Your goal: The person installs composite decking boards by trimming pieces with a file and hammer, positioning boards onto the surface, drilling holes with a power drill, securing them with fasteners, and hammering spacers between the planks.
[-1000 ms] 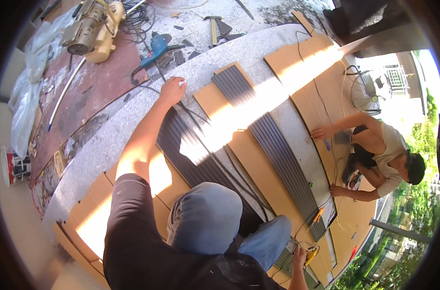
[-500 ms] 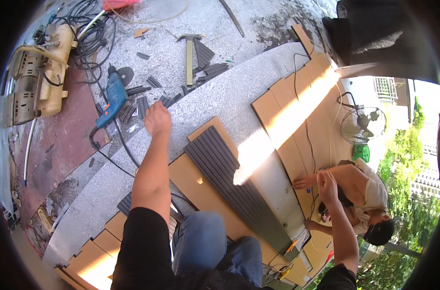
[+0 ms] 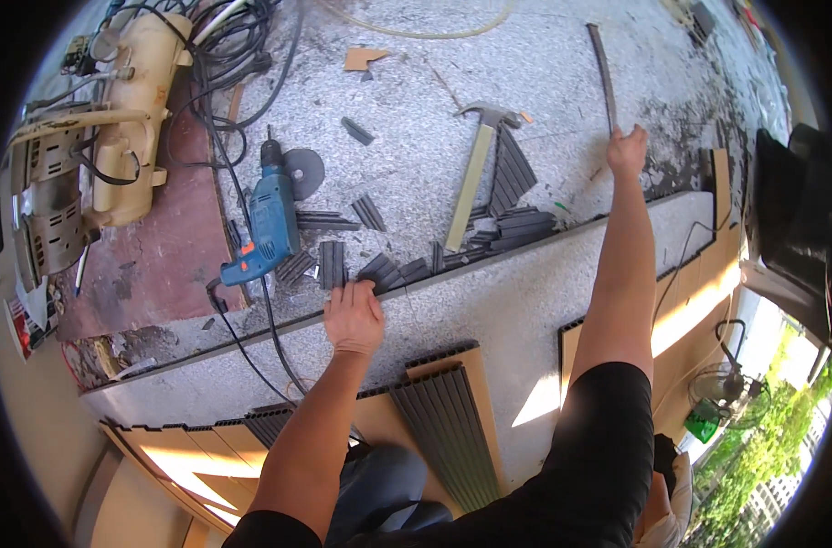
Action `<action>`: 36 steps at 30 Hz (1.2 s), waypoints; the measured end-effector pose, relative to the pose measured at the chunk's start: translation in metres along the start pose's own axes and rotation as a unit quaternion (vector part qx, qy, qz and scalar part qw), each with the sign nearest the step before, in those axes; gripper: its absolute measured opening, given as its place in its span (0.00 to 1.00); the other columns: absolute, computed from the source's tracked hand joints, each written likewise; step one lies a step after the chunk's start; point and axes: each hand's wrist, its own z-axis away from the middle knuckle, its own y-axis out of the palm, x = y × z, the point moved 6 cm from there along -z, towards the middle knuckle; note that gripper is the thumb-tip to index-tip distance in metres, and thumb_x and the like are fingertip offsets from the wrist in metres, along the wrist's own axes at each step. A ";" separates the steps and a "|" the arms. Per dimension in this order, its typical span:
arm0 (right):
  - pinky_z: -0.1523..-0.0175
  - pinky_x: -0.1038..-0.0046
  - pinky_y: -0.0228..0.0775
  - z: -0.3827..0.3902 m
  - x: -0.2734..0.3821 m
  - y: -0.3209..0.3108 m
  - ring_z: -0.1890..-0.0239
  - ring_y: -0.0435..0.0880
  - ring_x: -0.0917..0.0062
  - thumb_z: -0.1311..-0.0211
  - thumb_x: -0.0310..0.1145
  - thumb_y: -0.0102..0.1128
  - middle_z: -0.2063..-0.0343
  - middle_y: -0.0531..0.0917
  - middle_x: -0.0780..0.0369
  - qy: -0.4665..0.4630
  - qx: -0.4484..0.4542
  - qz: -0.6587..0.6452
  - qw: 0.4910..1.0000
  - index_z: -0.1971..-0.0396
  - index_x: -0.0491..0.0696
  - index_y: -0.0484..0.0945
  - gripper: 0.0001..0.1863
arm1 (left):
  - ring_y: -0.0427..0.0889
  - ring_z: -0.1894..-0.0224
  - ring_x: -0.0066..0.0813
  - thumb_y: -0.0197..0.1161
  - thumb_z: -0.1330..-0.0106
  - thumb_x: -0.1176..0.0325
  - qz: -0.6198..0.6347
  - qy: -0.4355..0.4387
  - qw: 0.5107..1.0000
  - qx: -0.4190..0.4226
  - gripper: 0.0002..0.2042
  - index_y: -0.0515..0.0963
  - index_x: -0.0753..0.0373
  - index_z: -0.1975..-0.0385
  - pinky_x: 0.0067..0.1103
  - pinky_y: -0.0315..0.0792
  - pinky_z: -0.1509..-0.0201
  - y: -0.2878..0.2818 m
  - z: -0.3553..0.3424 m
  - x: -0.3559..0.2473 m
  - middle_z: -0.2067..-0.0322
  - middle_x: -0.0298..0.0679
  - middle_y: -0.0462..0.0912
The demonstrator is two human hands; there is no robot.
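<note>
My left hand (image 3: 354, 316) rests at the edge of the stone slab, its fingertips against a short ribbed dark grey offcut (image 3: 332, 265). Its fingers lie forward over the edge, gripping nothing that I can see. Stretched far out to the right, my right hand (image 3: 627, 152) has its fingers closed at the near end of a long thin dark strip (image 3: 603, 80), which lies on the speckled floor. Between the hands are a claw hammer (image 3: 471, 187) with a pale handle, a triangular ribbed offcut (image 3: 511, 172) and a heap of broken ribbed pieces (image 3: 524, 227).
A blue corded drill (image 3: 273, 219) and a grey disc (image 3: 304, 173) lie left of the offcuts. Beyond them stand a cream air compressor (image 3: 142, 119) and coiled black cables (image 3: 238, 55). Ribbed panels (image 3: 448, 429) lie nearer me. At lower right is another person (image 3: 664, 511), beside a fan (image 3: 722, 384).
My view has swung toward the floor and right. My right hand has gone from raised in the air to the thin strip. My left hand stays by the offcuts.
</note>
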 end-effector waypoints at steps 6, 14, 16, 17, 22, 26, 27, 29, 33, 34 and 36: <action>0.37 0.50 0.71 0.017 0.015 0.079 0.41 0.80 0.50 0.31 0.50 0.56 0.45 0.80 0.45 0.065 0.187 0.069 0.978 0.43 0.41 0.73 0.29 | 0.77 0.59 0.42 0.60 0.38 0.67 0.028 -0.015 0.999 0.021 0.07 0.79 0.54 0.60 0.37 0.70 0.56 -0.008 -0.003 0.007 0.64 0.36 0.79; 0.77 0.77 0.61 0.017 0.075 0.052 0.80 0.72 0.79 0.42 0.39 0.65 0.80 0.76 0.65 0.301 0.484 -0.357 0.740 0.75 0.52 0.76 0.09 | 0.78 0.59 0.40 0.60 0.38 0.67 0.057 -0.031 0.998 0.008 0.07 0.79 0.54 0.61 0.36 0.71 0.57 -0.011 -0.009 0.006 0.64 0.36 0.80; 0.76 0.78 0.61 0.060 0.136 0.017 0.79 0.73 0.79 0.40 0.38 0.62 0.78 0.78 0.65 0.388 0.321 -0.549 0.668 0.74 0.51 0.77 0.08 | 0.78 0.59 0.41 0.60 0.38 0.67 0.056 -0.039 0.998 0.006 0.07 0.79 0.55 0.61 0.37 0.72 0.57 -0.014 -0.005 0.009 0.64 0.36 0.81; 0.75 0.78 0.63 0.085 0.149 -0.005 0.78 0.74 0.79 0.39 0.38 0.61 0.77 0.78 0.65 0.375 0.312 -0.543 0.684 0.73 0.50 0.77 0.08 | 0.78 0.58 0.41 0.59 0.38 0.67 0.051 -0.038 0.998 0.004 0.07 0.79 0.55 0.61 0.37 0.72 0.56 -0.012 -0.005 0.010 0.63 0.36 0.81; 0.56 0.61 0.77 0.188 0.216 -0.044 0.65 0.85 0.57 0.45 0.46 0.68 0.70 0.86 0.49 0.059 0.315 -0.191 0.928 0.64 0.35 0.85 0.24 | 0.79 0.57 0.43 0.58 0.37 0.67 0.065 -0.034 0.997 0.009 0.07 0.79 0.55 0.62 0.37 0.73 0.55 -0.009 -0.003 -0.001 0.62 0.36 0.82; 0.46 0.57 0.76 0.213 0.253 -0.054 0.50 0.80 0.54 0.36 0.45 0.64 0.56 0.78 0.49 -0.073 0.189 0.022 0.979 0.65 0.39 0.83 0.20 | 0.80 0.57 0.43 0.57 0.35 0.67 0.054 -0.025 0.998 0.008 0.06 0.79 0.55 0.62 0.37 0.75 0.53 -0.001 0.000 -0.004 0.62 0.36 0.83; 0.51 0.61 0.79 0.217 0.261 -0.056 0.54 0.82 0.57 0.34 0.40 0.60 0.56 0.78 0.50 -0.089 0.165 0.028 0.982 0.65 0.40 0.82 0.15 | 0.80 0.57 0.42 0.58 0.36 0.67 0.039 -0.031 0.999 -0.001 0.06 0.79 0.54 0.62 0.36 0.75 0.53 0.000 0.002 0.001 0.62 0.35 0.83; 0.56 0.64 0.81 0.226 0.267 -0.052 0.58 0.84 0.60 0.34 0.32 0.56 0.55 0.77 0.51 -0.101 0.160 0.033 0.981 0.64 0.40 0.81 0.11 | 0.80 0.57 0.40 0.58 0.35 0.66 0.020 -0.040 0.999 -0.008 0.05 0.79 0.53 0.63 0.36 0.75 0.53 0.001 0.002 0.003 0.63 0.34 0.83; 0.55 0.65 0.81 0.256 0.276 -0.057 0.58 0.84 0.59 0.34 0.32 0.56 0.54 0.77 0.51 -0.035 0.187 0.008 0.982 0.62 0.39 0.81 0.11 | 0.80 0.57 0.41 0.57 0.34 0.66 0.027 -0.036 0.999 -0.022 0.05 0.79 0.53 0.63 0.36 0.76 0.52 -0.001 0.002 0.002 0.63 0.34 0.83; 0.55 0.65 0.81 0.259 0.277 -0.057 0.57 0.84 0.59 0.34 0.32 0.56 0.52 0.76 0.50 -0.037 0.173 0.016 0.984 0.61 0.40 0.82 0.11 | 0.80 0.57 0.41 0.57 0.34 0.66 0.026 -0.028 0.999 -0.021 0.05 0.79 0.53 0.63 0.36 0.76 0.52 0.000 0.000 -0.001 0.63 0.34 0.83; 0.54 0.66 0.81 0.264 0.280 -0.056 0.57 0.84 0.59 0.34 0.32 0.56 0.51 0.76 0.50 -0.034 0.159 0.023 0.987 0.60 0.41 0.82 0.11 | 0.80 0.57 0.41 0.57 0.34 0.66 0.031 -0.025 0.999 -0.018 0.05 0.79 0.53 0.64 0.37 0.76 0.52 0.003 -0.002 -0.003 0.63 0.34 0.83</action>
